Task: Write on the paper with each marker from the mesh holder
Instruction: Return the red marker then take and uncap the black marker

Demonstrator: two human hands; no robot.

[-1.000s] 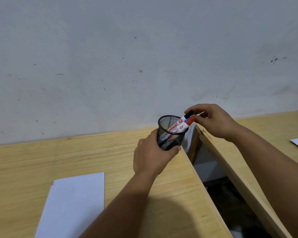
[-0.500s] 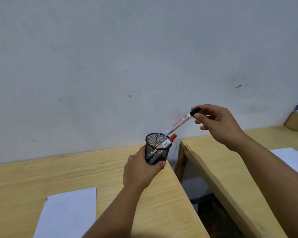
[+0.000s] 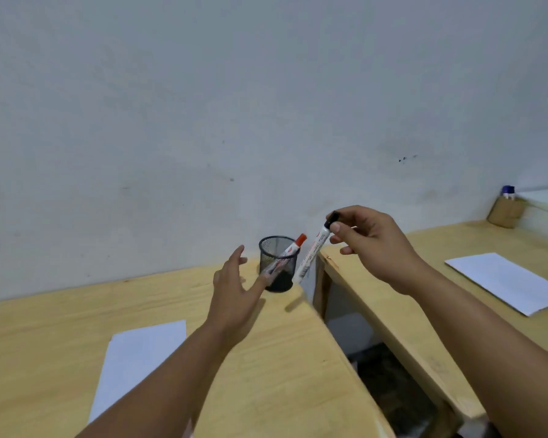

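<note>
At the far corner of the bench [image 3: 60,327] stood the mesh holder [image 3: 277,263] with a red-capped marker [image 3: 290,251] leaning inside. The right hand [image 3: 372,245] pinched a black-capped marker [image 3: 314,251] just beside it; the left hand [image 3: 236,295] hovered with its grip spread. The paper [image 3: 136,358] lay nearer.

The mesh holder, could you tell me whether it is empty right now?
No, the mesh holder holds a red-capped marker leaning against its rim.
</note>
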